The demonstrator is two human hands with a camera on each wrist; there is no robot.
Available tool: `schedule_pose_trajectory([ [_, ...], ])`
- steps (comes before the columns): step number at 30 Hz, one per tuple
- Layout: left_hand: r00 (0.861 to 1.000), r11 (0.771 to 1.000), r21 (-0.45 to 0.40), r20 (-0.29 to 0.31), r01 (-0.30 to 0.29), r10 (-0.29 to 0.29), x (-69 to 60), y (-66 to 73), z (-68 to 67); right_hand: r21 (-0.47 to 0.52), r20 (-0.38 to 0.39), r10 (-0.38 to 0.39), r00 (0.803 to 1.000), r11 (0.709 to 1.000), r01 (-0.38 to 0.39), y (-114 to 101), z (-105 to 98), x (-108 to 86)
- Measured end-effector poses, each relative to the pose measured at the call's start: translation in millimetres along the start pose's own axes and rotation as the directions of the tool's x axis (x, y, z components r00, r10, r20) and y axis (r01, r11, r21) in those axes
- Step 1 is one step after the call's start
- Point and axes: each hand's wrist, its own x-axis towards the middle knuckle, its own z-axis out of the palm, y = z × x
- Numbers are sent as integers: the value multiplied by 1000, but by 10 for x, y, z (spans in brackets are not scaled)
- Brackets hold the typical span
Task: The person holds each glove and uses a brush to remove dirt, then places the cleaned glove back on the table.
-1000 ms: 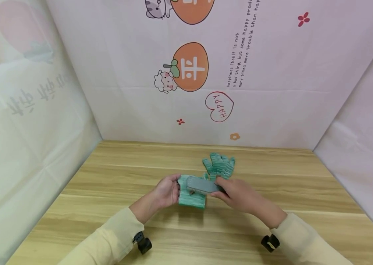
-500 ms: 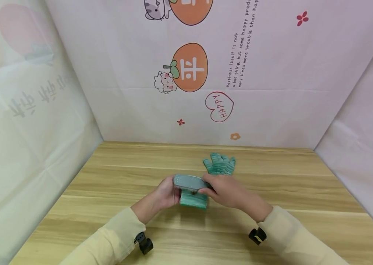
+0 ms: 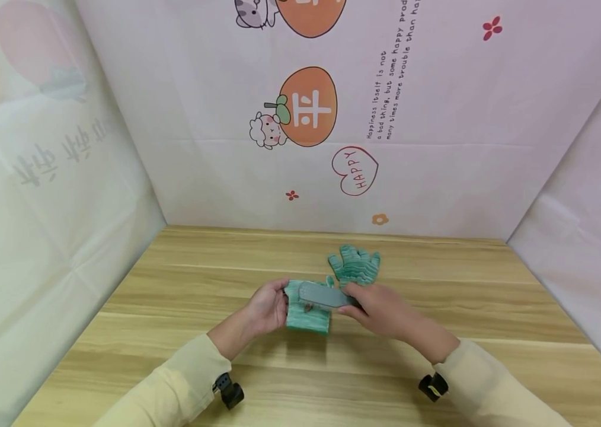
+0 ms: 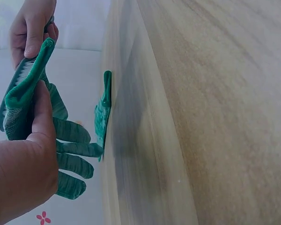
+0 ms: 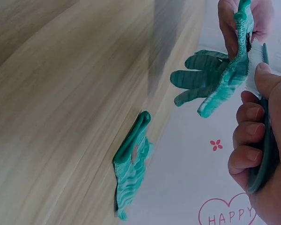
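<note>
My left hand (image 3: 265, 309) holds a green streaked work glove (image 3: 306, 323) by its side, raised off the table. In the left wrist view, the glove's empty fingers (image 4: 72, 150) hang away from my hand. My right hand (image 3: 386, 311) grips a grey scrubbing brush (image 3: 322, 295) by its handle. Its white bristles (image 5: 254, 63) face the glove and touch or nearly touch it. A small dark spot (image 3: 308, 307) shows on the glove beside the brush. Beyond my right hand, a second green glove (image 3: 355, 265) lies flat on the table.
The wooden table (image 3: 215, 255) meets a white printed cloth wall (image 3: 215, 178) at the back. Similar cloth hangs at the left (image 3: 66, 237) and right sides. A black camera is strapped to each wrist.
The brush swept left across the glove toward my left hand, then came back right, close to where it was a second ago. My left hand and the glove barely moved.
</note>
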Motion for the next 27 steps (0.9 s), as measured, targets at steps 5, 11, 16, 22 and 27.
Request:
schedule_pose_trajectory([
  [5, 1000, 1000, 6, 0, 8, -8, 15, -14, 18, 7, 10, 3, 1000, 1000, -3, -15, -26, 3],
  [11, 1000, 1000, -6, -28, 13, -13, 56, -46, 78, -7, 40, -1, 999, 1000, 1, -107, -53, 146],
  [16, 997, 1000, -19, -77, -9, 8, 63, -48, 97, -10, 38, -25, 999, 1000, 26, -145, -38, 240],
  [22, 996, 999, -28, -86, -15, 13, 46, -26, 68, -22, 24, -44, 999, 999, 44, -116, 0, 211],
  [27, 998, 1000, -24, -62, 2, -4, 31, -2, 47, -5, 50, -7, 999, 1000, 7, -78, 7, 118],
])
